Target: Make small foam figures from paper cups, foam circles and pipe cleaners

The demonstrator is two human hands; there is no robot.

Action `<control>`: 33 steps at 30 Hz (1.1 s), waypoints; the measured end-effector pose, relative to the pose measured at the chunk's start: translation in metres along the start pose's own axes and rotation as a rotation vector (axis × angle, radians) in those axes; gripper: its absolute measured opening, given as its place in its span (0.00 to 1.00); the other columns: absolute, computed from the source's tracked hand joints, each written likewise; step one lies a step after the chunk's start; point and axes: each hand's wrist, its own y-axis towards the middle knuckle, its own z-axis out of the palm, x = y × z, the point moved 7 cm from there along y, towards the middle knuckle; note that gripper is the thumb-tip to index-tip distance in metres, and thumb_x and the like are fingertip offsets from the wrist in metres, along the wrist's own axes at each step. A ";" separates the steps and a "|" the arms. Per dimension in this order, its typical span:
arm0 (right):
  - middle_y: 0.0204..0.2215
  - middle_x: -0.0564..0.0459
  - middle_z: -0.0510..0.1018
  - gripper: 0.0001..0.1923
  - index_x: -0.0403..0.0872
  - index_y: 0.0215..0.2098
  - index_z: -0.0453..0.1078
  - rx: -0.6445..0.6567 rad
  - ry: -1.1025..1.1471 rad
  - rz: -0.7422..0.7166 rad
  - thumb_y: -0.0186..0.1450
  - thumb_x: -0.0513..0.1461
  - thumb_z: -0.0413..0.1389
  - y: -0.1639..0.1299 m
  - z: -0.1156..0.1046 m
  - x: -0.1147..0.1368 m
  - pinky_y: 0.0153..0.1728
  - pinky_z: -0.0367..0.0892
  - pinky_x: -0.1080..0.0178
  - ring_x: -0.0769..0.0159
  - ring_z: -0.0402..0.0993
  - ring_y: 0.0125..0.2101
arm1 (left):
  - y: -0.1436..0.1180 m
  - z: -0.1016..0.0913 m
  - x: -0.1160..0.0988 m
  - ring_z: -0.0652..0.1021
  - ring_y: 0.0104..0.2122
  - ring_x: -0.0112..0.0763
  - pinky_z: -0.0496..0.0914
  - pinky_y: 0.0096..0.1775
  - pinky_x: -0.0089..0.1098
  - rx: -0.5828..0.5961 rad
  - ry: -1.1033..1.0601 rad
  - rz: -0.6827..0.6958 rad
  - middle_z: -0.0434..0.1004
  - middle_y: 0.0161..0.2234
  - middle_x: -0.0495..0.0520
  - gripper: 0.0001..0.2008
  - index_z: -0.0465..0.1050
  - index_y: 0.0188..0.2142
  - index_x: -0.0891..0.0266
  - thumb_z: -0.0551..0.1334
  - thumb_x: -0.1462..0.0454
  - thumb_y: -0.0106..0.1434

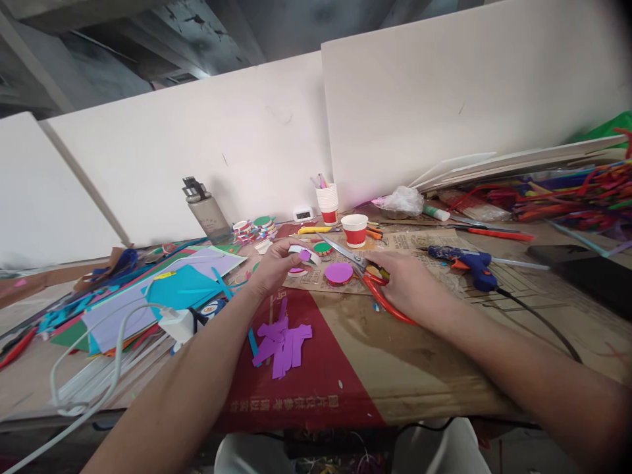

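The left hand (274, 266) pinches a small white paper ring with a purple patch (303, 253). At its three o'clock, the right hand (407, 283) closes its grip on red-handled metal scissors (368, 276) lying on the cardboard-covered worktop (419, 355), beside a purple paper disc (338, 272).
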 end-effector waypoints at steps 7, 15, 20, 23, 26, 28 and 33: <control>0.42 0.45 0.82 0.19 0.47 0.49 0.74 -0.001 -0.032 0.052 0.61 0.34 0.53 0.002 0.003 -0.009 0.40 0.67 0.64 0.58 0.77 0.42 | -0.003 0.002 -0.005 0.80 0.28 0.32 0.77 0.29 0.30 -0.048 0.032 0.011 0.80 0.31 0.54 0.14 0.77 0.30 0.65 0.72 0.57 0.49; 0.43 0.45 0.80 0.17 0.47 0.49 0.73 -0.053 0.149 -0.077 0.63 0.36 0.52 0.003 0.001 -0.002 0.43 0.68 0.61 0.58 0.76 0.42 | -0.001 0.007 0.009 0.80 0.30 0.32 0.76 0.28 0.29 -0.095 0.010 -0.010 0.81 0.32 0.53 0.18 0.75 0.38 0.63 0.69 0.54 0.54; 0.46 0.41 0.74 0.25 0.45 0.57 0.66 -0.112 0.024 -0.157 0.60 0.33 0.53 -0.001 0.006 -0.002 0.43 0.68 0.57 0.55 0.73 0.43 | 0.000 0.006 0.003 0.79 0.27 0.28 0.76 0.29 0.27 -0.084 -0.034 0.062 0.79 0.29 0.50 0.17 0.75 0.38 0.63 0.70 0.55 0.53; 0.46 0.41 0.73 0.25 0.46 0.57 0.66 -0.107 -0.108 -0.126 0.61 0.33 0.53 -0.003 0.004 -0.002 0.38 0.67 0.58 0.55 0.73 0.41 | 0.000 0.003 -0.004 0.78 0.25 0.26 0.74 0.27 0.26 -0.079 -0.035 0.099 0.78 0.27 0.49 0.15 0.75 0.35 0.63 0.70 0.56 0.53; 0.46 0.43 0.73 0.25 0.48 0.58 0.66 -0.135 -0.250 -0.113 0.62 0.34 0.52 -0.005 -0.002 0.000 0.35 0.65 0.61 0.56 0.73 0.40 | -0.001 0.002 -0.009 0.78 0.24 0.26 0.74 0.27 0.26 -0.047 -0.030 0.116 0.79 0.28 0.50 0.15 0.75 0.34 0.63 0.70 0.56 0.54; 0.45 0.43 0.74 0.24 0.48 0.58 0.66 -0.160 -0.319 -0.139 0.63 0.34 0.51 -0.007 -0.007 0.004 0.33 0.63 0.62 0.57 0.73 0.39 | -0.001 0.001 -0.013 0.77 0.24 0.25 0.74 0.27 0.26 -0.043 -0.019 0.143 0.80 0.29 0.51 0.15 0.75 0.34 0.64 0.71 0.55 0.53; 0.39 0.47 0.75 0.24 0.48 0.54 0.70 -0.197 -0.421 -0.153 0.60 0.31 0.50 -0.010 -0.015 0.011 0.28 0.56 0.64 0.61 0.71 0.34 | -0.001 -0.002 -0.016 0.76 0.22 0.24 0.73 0.27 0.25 -0.036 0.037 0.159 0.80 0.29 0.52 0.17 0.76 0.33 0.65 0.72 0.54 0.52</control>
